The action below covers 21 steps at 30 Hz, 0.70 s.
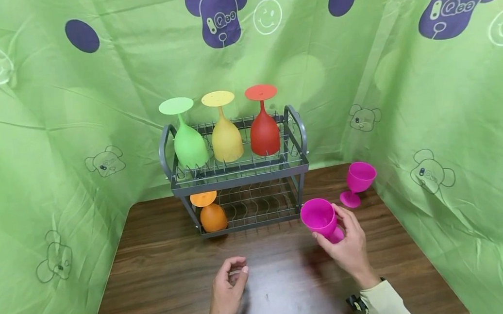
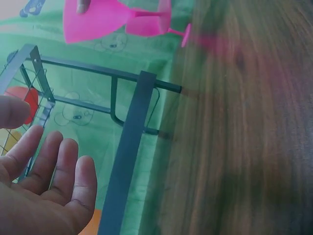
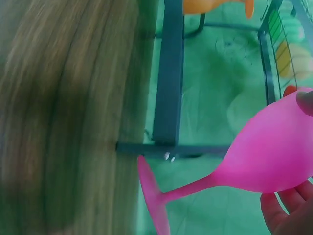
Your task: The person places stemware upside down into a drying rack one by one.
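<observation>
My right hand (image 1: 350,247) grips a magenta goblet (image 1: 318,216) by its bowl, thumb on one side and fingers on the other. The goblet is held mouth up in front of the rack's right end, its foot lowest. In the right wrist view its stem and foot (image 3: 152,196) show beside the rack. Near the table's middle, my left hand (image 1: 227,290) hovers with fingers loosely curled and nothing in it. The two-tier dark grey dish rack (image 1: 240,179) holds upside-down green (image 1: 191,144), yellow (image 1: 227,138) and red (image 1: 265,132) goblets on top. An orange goblet (image 1: 213,218) sits upside down at the lower left.
A second magenta goblet (image 1: 361,177) stands upright at the table's back right, beside the curtain. Green printed curtains (image 1: 141,87) enclose the brown wooden table (image 1: 163,275) at the back and both sides. The rack's lower tier has wavy wire dividers (image 1: 259,200).
</observation>
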Motion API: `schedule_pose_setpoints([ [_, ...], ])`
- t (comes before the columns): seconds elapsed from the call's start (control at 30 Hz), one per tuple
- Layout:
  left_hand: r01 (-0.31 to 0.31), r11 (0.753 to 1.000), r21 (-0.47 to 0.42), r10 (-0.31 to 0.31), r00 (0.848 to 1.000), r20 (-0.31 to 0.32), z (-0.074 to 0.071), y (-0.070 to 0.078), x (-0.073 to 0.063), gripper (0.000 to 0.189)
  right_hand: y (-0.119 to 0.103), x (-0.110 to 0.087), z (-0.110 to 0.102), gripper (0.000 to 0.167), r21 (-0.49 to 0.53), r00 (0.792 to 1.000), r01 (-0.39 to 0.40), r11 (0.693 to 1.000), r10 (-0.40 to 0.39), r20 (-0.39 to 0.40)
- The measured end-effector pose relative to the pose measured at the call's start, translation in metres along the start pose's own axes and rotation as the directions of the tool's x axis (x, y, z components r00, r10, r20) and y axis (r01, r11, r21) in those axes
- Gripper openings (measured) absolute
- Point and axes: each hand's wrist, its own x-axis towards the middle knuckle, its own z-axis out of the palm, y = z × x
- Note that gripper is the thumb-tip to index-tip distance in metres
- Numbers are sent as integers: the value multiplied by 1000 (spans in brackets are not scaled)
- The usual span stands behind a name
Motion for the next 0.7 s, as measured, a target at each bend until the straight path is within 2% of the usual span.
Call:
schedule_pose_setpoints([
  [0.17,-94,995,-19,94,996,-3,0,5,3,22,-15,1,6,96,-18,995,79,997,-78,64],
  [0.3,-156,987,-30,156,988,-6,-1,10,7,26,-23,2,12,97,-14,982,161,987,-159,102],
  [0.47,-174,984,-30,174,985,-2,0,20,10,29,-35,2,17,98,1,967,207,978,-204,154],
  [0.57,-175,984,-29,176,984,14,1,26,10,31,-43,2,19,94,23,949,245,969,-244,199],
  [0.7,-179,983,-32,180,983,36,5,31,10,34,-53,2,22,90,47,909,340,939,-341,240],
])
